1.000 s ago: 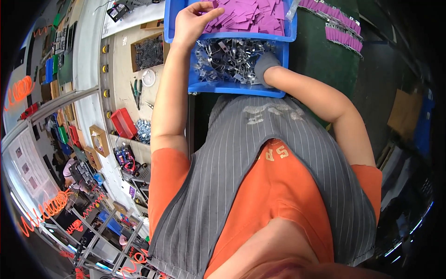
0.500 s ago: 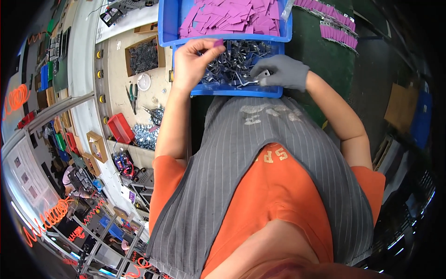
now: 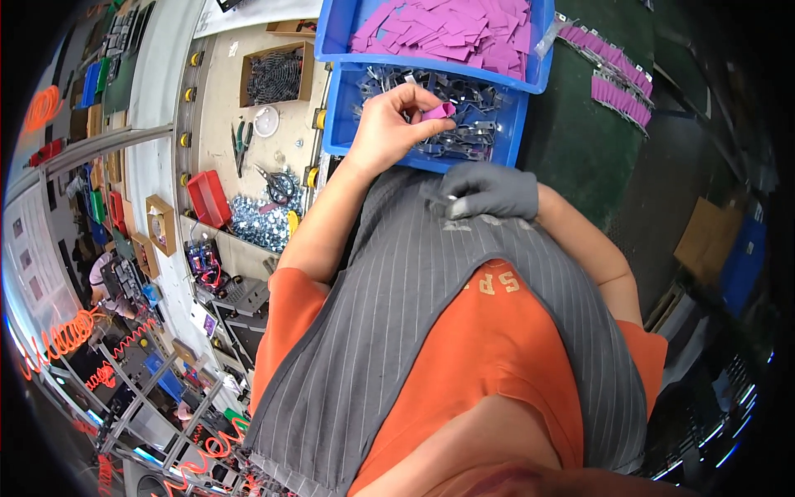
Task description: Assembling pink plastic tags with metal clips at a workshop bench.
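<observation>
My left hand (image 3: pixel 402 124), bare, is over the near blue bin with thumb and fingers pinching a short purple sleeve (image 3: pixel 440 111), its end opened into a tube. In the bin (image 3: pixel 331 124) below lies a heap of bent metal brackets (image 3: pixel 464 142). My right hand (image 3: pixel 493 190), in a grey glove, is closed just in front of the bin, against my striped apron. A small bright bit of a metal bracket (image 3: pixel 451 198) shows at its fingertips; the rest is hidden. Behind, the far blue bin (image 3: pixel 331 37) holds many flat purple sleeves (image 3: pixel 455 33).
On the green table (image 3: pixel 571 124) at right lie rows of brackets with purple sleeves (image 3: pixel 621 99). A bench at left carries a box of black coils (image 3: pixel 277 76), pliers (image 3: pixel 241 147), scissors (image 3: pixel 277 184), a red bin (image 3: pixel 209 199) and a heap of small metal parts (image 3: pixel 257 224).
My right hand has come out of the bracket bin toward my apron, with its fingers curled. My left hand has turned, and the purple sleeve in it is now opened into a tube.
</observation>
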### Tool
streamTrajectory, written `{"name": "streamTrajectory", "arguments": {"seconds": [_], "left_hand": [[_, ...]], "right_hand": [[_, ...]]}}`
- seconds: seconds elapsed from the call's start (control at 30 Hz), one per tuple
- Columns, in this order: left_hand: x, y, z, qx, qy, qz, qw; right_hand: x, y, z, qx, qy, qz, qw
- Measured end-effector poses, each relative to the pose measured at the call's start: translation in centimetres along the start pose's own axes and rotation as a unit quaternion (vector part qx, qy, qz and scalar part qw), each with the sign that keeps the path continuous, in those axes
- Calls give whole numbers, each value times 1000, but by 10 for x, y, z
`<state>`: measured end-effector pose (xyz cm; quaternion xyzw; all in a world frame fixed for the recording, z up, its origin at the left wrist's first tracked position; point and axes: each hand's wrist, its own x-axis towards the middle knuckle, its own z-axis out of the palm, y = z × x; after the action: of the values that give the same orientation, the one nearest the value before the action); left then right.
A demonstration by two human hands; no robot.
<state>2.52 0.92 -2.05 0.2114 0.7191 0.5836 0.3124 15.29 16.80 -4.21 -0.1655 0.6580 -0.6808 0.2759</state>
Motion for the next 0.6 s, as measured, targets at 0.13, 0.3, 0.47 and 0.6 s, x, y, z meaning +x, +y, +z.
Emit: {"name": "streamTrajectory", "arguments": {"seconds": [0.13,0.3,0.47,0.6], "left_hand": [[-8,11,-5,120,39,11,992],[-11,21,-5,252,12,46,967],[-4,22,0,327,-13,120,937],[-2,29,5,338,-72,111,932]], "right_hand": [[-16,-16,-12,-98,125,-19,987],[-24,-66,-41,-455,279,-18,845],[-23,-76,-41,-541,186,43,819],[-24,-72,-47,-524,167,69,832]]}}
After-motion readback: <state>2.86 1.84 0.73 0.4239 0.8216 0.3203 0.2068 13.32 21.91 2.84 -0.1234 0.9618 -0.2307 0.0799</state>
